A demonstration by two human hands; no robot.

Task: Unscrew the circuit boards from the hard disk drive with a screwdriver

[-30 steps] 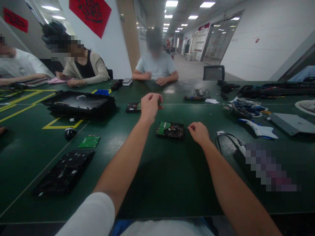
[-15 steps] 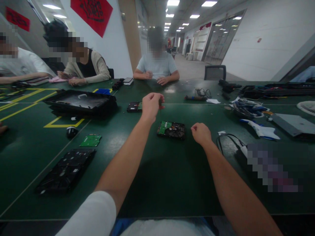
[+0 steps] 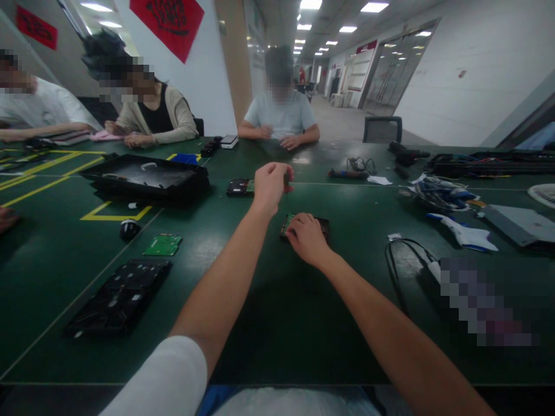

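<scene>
Room: a long, brightly lit hall is being shown, with white walls, ceiling light panels, glass doors far back and a red paper hanging [image 3: 167,23] on the left wall.
Desk: a wide dark green desk [image 3: 277,323] marked with yellow tape lines [image 3: 113,216] is being used by several people at once.
Other people: three seated persons are being seen at the far and left edges, their own hands kept close to themselves, well apart from the wearer's.
Left side of desk: a black tray [image 3: 145,179], a loose green circuit board [image 3: 162,245], a small black round object [image 3: 129,229] and a flat black panel [image 3: 119,297] are being left lying apart.
Right side of desk: a black cable [image 3: 401,260], white and blue gloves [image 3: 462,234] and a heap of tools are being kept there.
Hard drive: the opened hard drive [image 3: 323,224] is lying flat at mid-desk, circuit side up, mostly covered by the right hand.
Right hand: the right hand [image 3: 307,238] is being pressed down on the drive, its grip curled over the near left edge.
Left hand: the left hand [image 3: 269,186] is being held raised above and behind the drive, its grip pinched shut on a small dark item too small to name.
Progress: dismantling is judged to be partly done, since one board is already lying separate; the drive under the hand is being judged unfinished, its own board not yet removed.
Second drive: another drive [image 3: 240,187] is waiting farther back.
</scene>
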